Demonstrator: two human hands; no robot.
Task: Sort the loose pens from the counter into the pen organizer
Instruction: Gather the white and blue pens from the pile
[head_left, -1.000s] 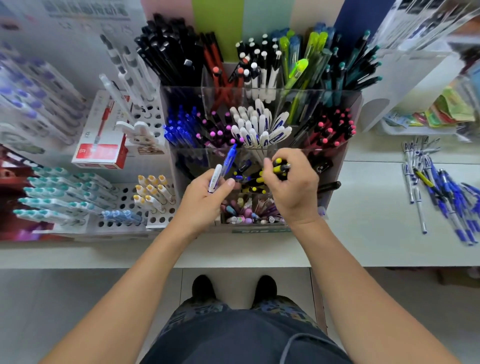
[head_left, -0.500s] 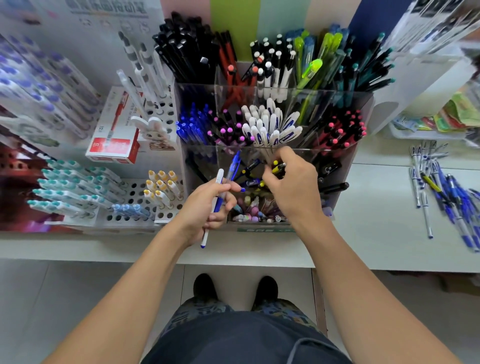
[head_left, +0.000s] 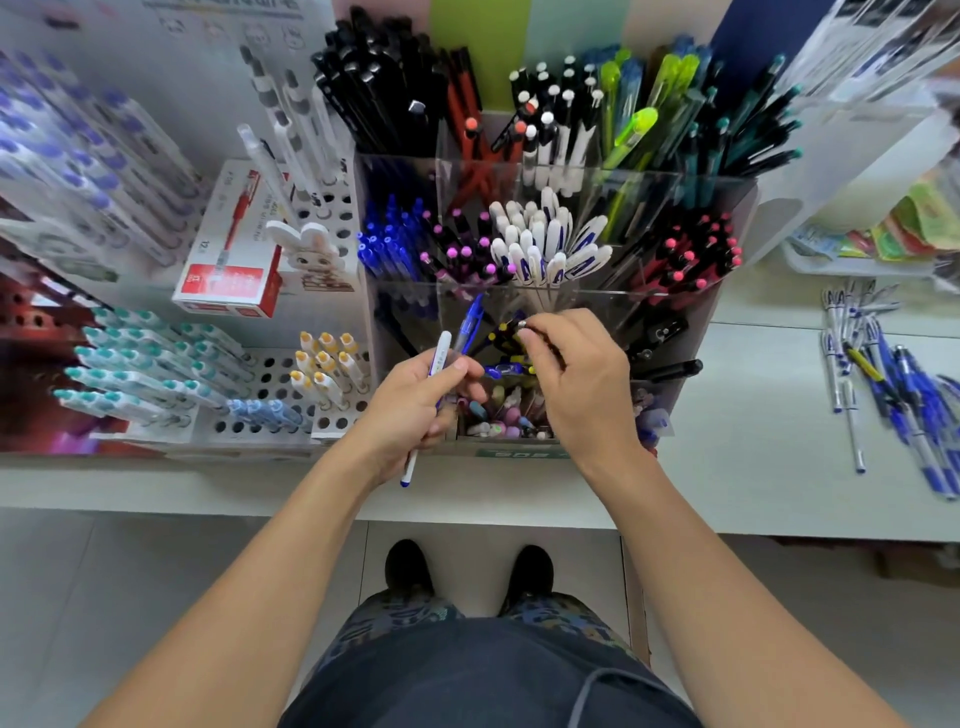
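A clear tiered pen organizer (head_left: 727, 187) stands on the counter, its compartments packed with pens by colour. My left hand (head_left: 410, 405) grips two pens in front of it: a white pen (head_left: 439, 358) with its blue tip pointing down toward me, and a blue pen (head_left: 470, 319) pointing up. My right hand (head_left: 576, 379) reaches into the organizer's front middle compartment and pinches the top of a black pen (head_left: 511, 328) among black and yellow pens. Several loose pens (head_left: 883, 379), blue and white, lie on the counter at the right.
White perforated pen racks (head_left: 275, 384) with teal and yellow pens stand to the left, with a red and white box (head_left: 234, 249) behind them. A tray of coloured packets (head_left: 883, 234) sits at the back right. The counter's front edge (head_left: 779, 530) runs just before my feet.
My right hand's fingers have shifted from the yellow-tipped pens to pinch a black pen's top. My left hand has lowered the white pen, so its tip now sticks out below the hand.
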